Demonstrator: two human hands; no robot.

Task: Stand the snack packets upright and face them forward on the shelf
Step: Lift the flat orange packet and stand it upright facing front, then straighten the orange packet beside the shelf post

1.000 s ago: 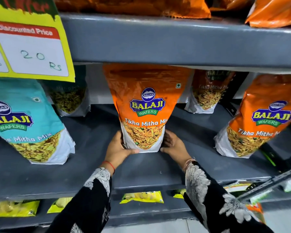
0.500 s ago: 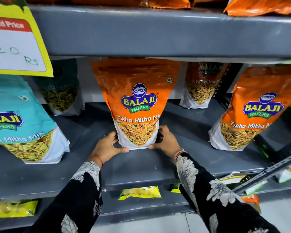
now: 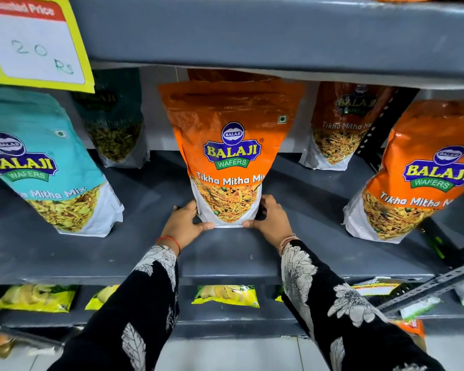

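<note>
An orange Balaji Tikha Mitha Mix packet (image 3: 229, 145) stands upright, front facing me, in the middle of the grey shelf (image 3: 225, 253). My left hand (image 3: 185, 223) grips its lower left corner and my right hand (image 3: 272, 222) grips its lower right corner, thumbs along the bottom edge. Another orange packet (image 3: 418, 172) stands at the right, leaning slightly. A teal packet (image 3: 46, 162) stands at the left, tilted. Behind are a dark teal packet (image 3: 115, 121) and an orange packet (image 3: 340, 124) at the back wall.
The upper shelf (image 3: 279, 36) overhangs close above the packet tops. A yellow price card (image 3: 32, 41) hangs at the top left. Yellow packets (image 3: 225, 294) lie flat on the lower shelf. A slotted metal rail (image 3: 426, 287) juts in at the lower right.
Both hands stayed on the middle orange packet's bottom corners and shifted it slightly back on the shelf. The view moved closer and a little to the left.
</note>
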